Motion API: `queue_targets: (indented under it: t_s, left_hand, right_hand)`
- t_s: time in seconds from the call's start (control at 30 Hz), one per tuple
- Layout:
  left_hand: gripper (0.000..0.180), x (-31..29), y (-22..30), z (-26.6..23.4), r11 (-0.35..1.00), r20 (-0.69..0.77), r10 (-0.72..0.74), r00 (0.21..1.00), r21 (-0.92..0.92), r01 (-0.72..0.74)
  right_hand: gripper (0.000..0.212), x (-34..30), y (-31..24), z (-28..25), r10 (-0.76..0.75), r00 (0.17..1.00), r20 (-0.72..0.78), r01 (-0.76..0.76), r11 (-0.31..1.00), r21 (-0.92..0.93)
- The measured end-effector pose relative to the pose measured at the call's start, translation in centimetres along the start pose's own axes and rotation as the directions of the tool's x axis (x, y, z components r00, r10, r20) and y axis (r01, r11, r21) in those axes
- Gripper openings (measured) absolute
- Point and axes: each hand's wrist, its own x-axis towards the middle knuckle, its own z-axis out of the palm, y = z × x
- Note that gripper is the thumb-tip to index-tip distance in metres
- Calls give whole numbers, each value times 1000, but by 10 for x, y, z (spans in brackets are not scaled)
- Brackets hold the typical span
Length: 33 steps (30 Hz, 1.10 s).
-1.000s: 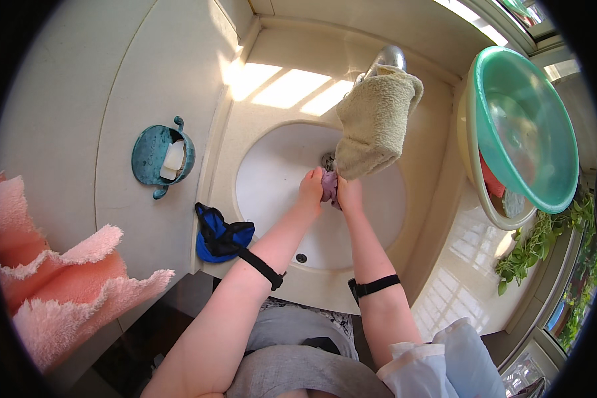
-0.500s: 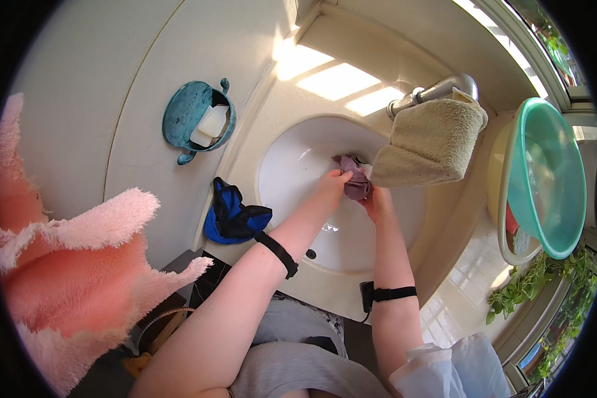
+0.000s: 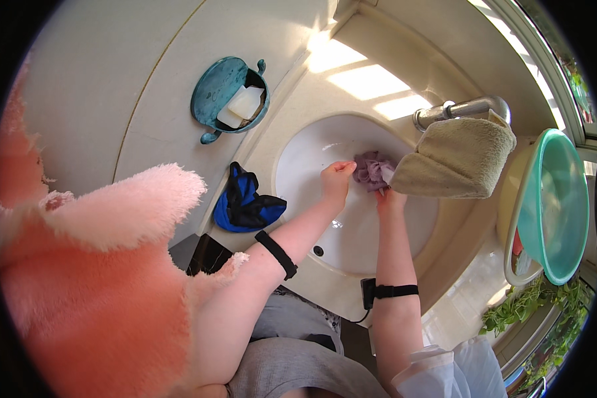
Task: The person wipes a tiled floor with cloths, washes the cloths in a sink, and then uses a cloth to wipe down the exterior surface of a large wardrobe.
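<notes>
A crumpled purple cloth (image 3: pixel 374 170) is bunched up inside the white washbasin (image 3: pixel 298 192). My right hand (image 3: pixel 391 201) grips it from the near side, with some of its fingers hidden under the cloth and a hanging towel. At the cloth's left edge is my left hand (image 3: pixel 338 179), its fingers curled and pressed together. Whether a bit of the cloth is pinched in them, I cannot make out. A black strap circles each forearm.
A beige towel (image 3: pixel 454 159) hangs over the metal faucet pipe (image 3: pixel 467 109), close above my right hand. Left of the basin sit a blue-black cloth item (image 3: pixel 245 202) and a teal soap box (image 3: pixel 222 89) with white soap (image 3: pixel 242 106). Pink fluffy fabric (image 3: pixel 113 278) hangs at left; green basin (image 3: pixel 557 205) at right.
My left hand has drawn slightly left of the purple cloth, which looks looser and more spread. My right hand stays on it. The whole view has shifted, and the pink fabric covers more of my left arm.
</notes>
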Motion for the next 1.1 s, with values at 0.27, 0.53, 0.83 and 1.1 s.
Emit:
queue_targets:
  t_s: [0.27,0.53,0.83,1.1]
  left_hand:
    - [48,11,-6,20,843,477,-361,802,-201,499]
    - [35,-16,-1,47,939,144,-314,938,191,285]
    - [34,27,-17,-8,987,-132,-155,979,-51,150]
    - [39,27,9,-9,769,228,-320,920,-504,393]
  right_hand:
    - [27,-5,2,-10,148,927,344,-49,959,-279]
    - [34,-19,6,5,-282,950,136,253,434,-865]
    - [41,11,6,-23,-129,985,-111,120,989,-85]
    - [46,21,13,-31,-429,889,160,426,649,-630]
